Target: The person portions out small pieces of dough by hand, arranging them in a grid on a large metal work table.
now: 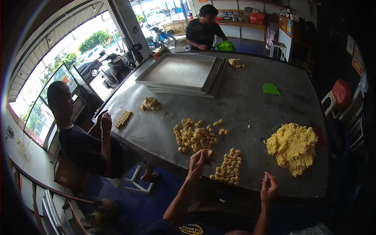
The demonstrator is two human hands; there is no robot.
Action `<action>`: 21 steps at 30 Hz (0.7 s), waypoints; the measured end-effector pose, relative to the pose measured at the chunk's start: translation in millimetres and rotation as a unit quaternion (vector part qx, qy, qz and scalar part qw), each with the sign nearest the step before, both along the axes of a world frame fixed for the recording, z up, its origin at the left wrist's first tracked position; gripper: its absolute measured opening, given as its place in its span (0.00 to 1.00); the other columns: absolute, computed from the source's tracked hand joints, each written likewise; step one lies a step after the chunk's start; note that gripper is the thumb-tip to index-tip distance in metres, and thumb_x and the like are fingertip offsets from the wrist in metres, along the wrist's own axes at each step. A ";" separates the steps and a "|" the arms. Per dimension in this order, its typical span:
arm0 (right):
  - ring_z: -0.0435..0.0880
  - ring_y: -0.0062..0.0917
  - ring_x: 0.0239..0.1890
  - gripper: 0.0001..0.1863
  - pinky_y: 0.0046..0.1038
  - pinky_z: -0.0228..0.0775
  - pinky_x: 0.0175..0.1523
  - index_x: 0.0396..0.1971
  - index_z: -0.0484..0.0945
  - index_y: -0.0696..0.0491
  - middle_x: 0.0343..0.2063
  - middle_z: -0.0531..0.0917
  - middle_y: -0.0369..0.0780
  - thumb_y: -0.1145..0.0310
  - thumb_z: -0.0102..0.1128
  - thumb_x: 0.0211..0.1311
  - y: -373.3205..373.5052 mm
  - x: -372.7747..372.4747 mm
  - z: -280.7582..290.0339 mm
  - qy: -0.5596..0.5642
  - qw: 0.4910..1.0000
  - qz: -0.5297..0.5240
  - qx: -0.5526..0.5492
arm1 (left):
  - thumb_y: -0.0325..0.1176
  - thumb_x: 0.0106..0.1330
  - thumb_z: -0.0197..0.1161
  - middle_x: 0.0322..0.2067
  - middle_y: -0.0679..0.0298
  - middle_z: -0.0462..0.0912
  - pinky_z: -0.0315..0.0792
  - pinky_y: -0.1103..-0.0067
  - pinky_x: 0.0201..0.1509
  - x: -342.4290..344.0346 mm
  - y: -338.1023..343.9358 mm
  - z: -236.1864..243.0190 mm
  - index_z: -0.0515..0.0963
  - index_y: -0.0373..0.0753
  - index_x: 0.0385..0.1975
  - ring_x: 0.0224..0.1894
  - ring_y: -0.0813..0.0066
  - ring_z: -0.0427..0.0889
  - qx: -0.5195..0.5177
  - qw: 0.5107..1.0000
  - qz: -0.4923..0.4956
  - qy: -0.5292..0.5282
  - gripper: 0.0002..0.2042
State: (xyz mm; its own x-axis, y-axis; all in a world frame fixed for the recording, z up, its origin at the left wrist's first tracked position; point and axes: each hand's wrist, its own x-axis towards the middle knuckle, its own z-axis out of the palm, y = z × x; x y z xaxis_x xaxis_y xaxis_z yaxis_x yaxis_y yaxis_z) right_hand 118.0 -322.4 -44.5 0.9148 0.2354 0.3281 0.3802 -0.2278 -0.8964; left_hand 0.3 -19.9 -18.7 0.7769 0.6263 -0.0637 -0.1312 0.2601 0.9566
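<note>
My left hand (199, 163) is closed at the table's near edge, its fingers round a small pale dough piece (210, 152). Just beyond it lies a loose heap of dough balls (196, 137). Between my two hands, more dough balls (229, 167) sit packed closely together on the metal table (254, 107). My right hand (269, 187) is over the near edge, fingers bent together; whether anything small is in them I cannot make out. Beyond that hand, to the right, rises a big crumbly mound of yellow dough (291, 149).
Stacked metal trays (176, 70) occupy the far left. Dough lumps (150, 103) and a green scraper (271, 89) lie farther off. A person (84, 137) at the left handles something small; another person (203, 31) stands at the far edge with a green bag (225, 46).
</note>
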 end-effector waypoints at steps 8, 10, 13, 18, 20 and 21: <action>0.77 0.19 0.29 0.09 0.23 0.70 0.33 0.42 0.83 0.60 0.29 0.78 0.37 0.73 0.55 0.71 0.2 -0.9 1.1 0.019 1.000 0.001 0.002 | 0.37 0.73 0.61 0.38 0.63 0.84 0.81 0.78 0.44 -9.4 12.1 5.6 0.78 0.32 0.50 0.38 0.76 0.84 0.022 0.997 -0.072 0.032 0.15; 0.77 0.18 0.29 0.09 0.23 0.70 0.33 0.42 0.83 0.60 0.29 0.78 0.37 0.73 0.55 0.71 -1.6 0.0 1.0 0.017 1.000 -0.002 -0.001 | 0.35 0.72 0.62 0.40 0.60 0.84 0.81 0.77 0.44 -9.8 14.5 3.6 0.79 0.32 0.46 0.39 0.74 0.85 -0.004 0.993 -0.079 0.084 0.12; 0.77 0.18 0.29 0.09 0.23 0.70 0.33 0.42 0.83 0.60 0.29 0.78 0.37 0.72 0.56 0.71 -0.4 -0.1 0.8 0.017 1.000 0.003 0.001 | 0.36 0.71 0.64 0.40 0.59 0.85 0.79 0.77 0.39 -4.1 1.8 9.2 0.79 0.33 0.43 0.36 0.74 0.84 -0.009 0.998 -0.059 -0.034 0.12; 0.77 0.19 0.29 0.09 0.23 0.70 0.34 0.42 0.82 0.60 0.29 0.78 0.37 0.72 0.56 0.71 -1.4 -0.5 3.6 0.021 1.000 0.001 0.002 | 0.37 0.69 0.66 0.46 0.56 0.83 0.78 0.73 0.42 -5.9 -1.3 35.4 0.79 0.33 0.46 0.40 0.74 0.83 -0.008 0.992 -0.100 0.081 0.14; 0.77 0.19 0.29 0.09 0.24 0.70 0.34 0.43 0.82 0.60 0.29 0.78 0.37 0.72 0.55 0.71 -2.4 0.7 0.8 0.016 1.000 0.003 -0.001 | 0.36 0.67 0.68 0.49 0.55 0.82 0.77 0.70 0.48 -3.9 -0.9 49.7 0.79 0.35 0.49 0.45 0.71 0.82 0.136 0.959 -0.056 0.242 0.16; 0.77 0.20 0.29 0.09 0.24 0.70 0.34 0.43 0.82 0.60 0.28 0.78 0.37 0.72 0.55 0.71 -3.2 0.6 -0.5 0.013 1.000 0.004 -0.003 | 0.36 0.67 0.68 0.48 0.56 0.82 0.76 0.69 0.49 -4.7 -2.2 47.8 0.80 0.37 0.50 0.47 0.70 0.82 0.250 0.941 -0.015 0.229 0.15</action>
State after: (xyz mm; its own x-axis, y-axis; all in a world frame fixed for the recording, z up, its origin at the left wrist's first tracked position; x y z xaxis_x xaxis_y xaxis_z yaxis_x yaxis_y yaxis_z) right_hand 118.6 -325.6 -44.9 0.9212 0.2448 0.3023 0.3581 -0.2301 -0.9049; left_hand -4.4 -22.1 29.1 0.7568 0.6460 -0.0994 0.3248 -0.2398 0.9149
